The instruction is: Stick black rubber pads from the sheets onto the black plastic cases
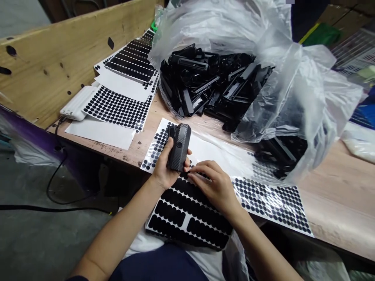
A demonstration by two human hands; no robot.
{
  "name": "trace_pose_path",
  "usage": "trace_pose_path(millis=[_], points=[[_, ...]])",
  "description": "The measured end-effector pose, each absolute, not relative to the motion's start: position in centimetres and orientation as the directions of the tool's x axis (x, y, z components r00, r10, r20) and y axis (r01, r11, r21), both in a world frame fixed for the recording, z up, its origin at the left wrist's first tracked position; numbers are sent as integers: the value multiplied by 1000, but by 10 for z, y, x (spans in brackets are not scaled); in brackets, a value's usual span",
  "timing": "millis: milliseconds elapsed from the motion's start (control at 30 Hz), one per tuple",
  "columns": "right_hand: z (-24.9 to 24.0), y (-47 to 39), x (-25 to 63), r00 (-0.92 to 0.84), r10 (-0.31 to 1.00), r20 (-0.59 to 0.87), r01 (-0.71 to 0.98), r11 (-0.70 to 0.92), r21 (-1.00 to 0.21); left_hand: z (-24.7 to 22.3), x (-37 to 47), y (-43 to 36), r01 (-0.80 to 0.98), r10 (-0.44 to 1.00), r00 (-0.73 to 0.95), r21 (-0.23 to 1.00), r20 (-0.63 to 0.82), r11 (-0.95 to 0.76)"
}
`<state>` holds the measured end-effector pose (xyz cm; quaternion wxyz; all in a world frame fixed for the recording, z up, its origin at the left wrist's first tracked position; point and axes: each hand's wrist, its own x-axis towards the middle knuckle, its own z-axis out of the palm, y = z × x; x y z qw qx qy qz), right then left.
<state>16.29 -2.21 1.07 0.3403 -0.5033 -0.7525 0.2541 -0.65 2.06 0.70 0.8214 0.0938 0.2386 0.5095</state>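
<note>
My left hand (166, 164) is wrapped round a black plastic casing (179, 146) with a ribbed, carbon-like surface and a round spot on its face. The casing stands upright above the table's front edge. My right hand (215, 185) is closed in a pinch beside the casing's lower end, with a small black sticker (187, 172) at its fingertips, partly hidden. Beneath both hands, on my lap, lies a sheet of black stickers (175, 212) in rows, with one white gap where the backing shows.
A large clear plastic bag (222, 27) full of black plastic parts (211, 82) stands open on the table (331, 195). Dotted sticker sheets (114, 107) lie at left and along the front edge (272, 203). A white power bank (76, 105) with a cable sits by the wooden board (79, 47).
</note>
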Motion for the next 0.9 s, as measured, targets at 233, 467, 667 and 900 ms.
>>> trace_pose_path(millis=[233,467,667,900], points=[[57,-5,180,-11,999,35,7,36,-999,3,-7,12,-690,876,448,553,-180,466],[90,20,173,-93,972,-218,32,-215,-976,7,-6,7,-563,837,521,669,-167,485],[87,23,170,-99,975,-198,56,-194,-979,8,-8,9,-538,821,536,671,-195,510],[92,26,170,-85,979,-184,150,-170,-974,8,-8,10,-544,809,551,649,-203,533]])
